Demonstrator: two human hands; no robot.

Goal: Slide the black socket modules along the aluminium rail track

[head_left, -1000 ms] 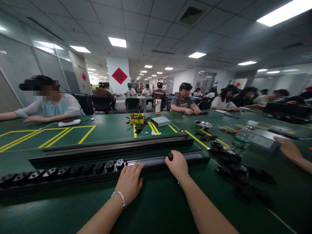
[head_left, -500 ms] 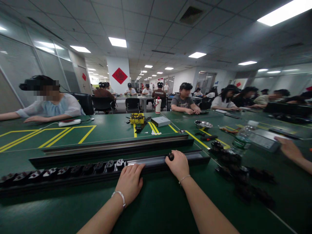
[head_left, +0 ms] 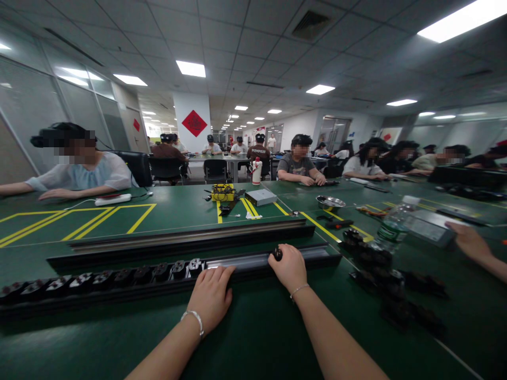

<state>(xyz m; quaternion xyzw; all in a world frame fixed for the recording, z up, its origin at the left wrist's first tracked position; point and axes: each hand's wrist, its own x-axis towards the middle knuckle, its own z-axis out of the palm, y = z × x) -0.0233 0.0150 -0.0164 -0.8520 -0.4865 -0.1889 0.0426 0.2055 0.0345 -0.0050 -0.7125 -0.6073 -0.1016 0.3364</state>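
Observation:
A long black rail with a silver-grey inner channel lies across the table in front of me. Several black socket modules sit in a row in its left half. My left hand grips the rail's near side just right of that row, fingers over the rim and thumb on the near side. Further right, my right hand is closed around a small black socket module at the bare stretch of channel. Its fingers hide most of that piece.
Behind lies a second black rail. Loose black modules are heaped at right, beside a plastic bottle. A metal bowl stands farther back. At far right, another person's hand touches a grey box.

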